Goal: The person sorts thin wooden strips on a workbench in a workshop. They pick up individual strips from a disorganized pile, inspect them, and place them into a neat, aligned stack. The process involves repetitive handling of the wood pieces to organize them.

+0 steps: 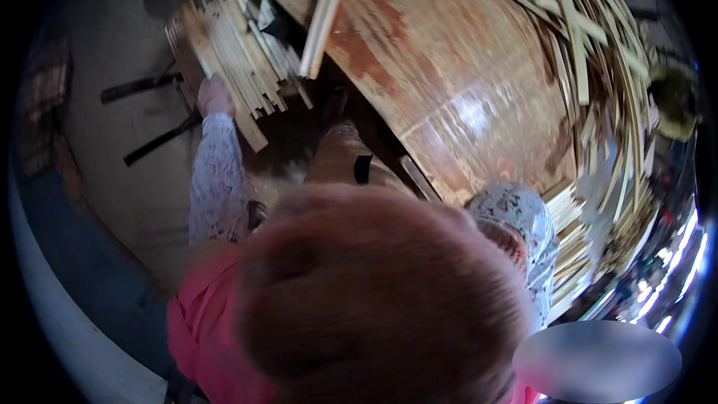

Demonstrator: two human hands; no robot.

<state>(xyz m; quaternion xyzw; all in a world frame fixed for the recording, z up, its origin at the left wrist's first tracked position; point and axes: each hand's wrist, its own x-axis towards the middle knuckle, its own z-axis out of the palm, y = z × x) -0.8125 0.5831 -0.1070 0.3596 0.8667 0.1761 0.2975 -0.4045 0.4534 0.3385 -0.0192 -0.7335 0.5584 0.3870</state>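
Observation:
My left hand (215, 97) reaches forward at the left, its arm in a pale floral sleeve. It is closed at the edge of a light wooden strip (237, 108), beside a row of similar wooden strips (238, 52). Motion blurs the fingers. Only the floral sleeve (514, 217) of my right arm shows, bent next to the table's near right edge. The right hand itself is out of sight. A large blurred brownish shape covers the lower middle and hides what lies under it.
A worn wooden tabletop (449, 67) spans the upper middle, a longer strip (326, 22) jutting past its left edge. Long thin strips (591, 22) heap along its right side, with more strips (568, 224) below. Dark legs (142, 87) stick out beneath the left row.

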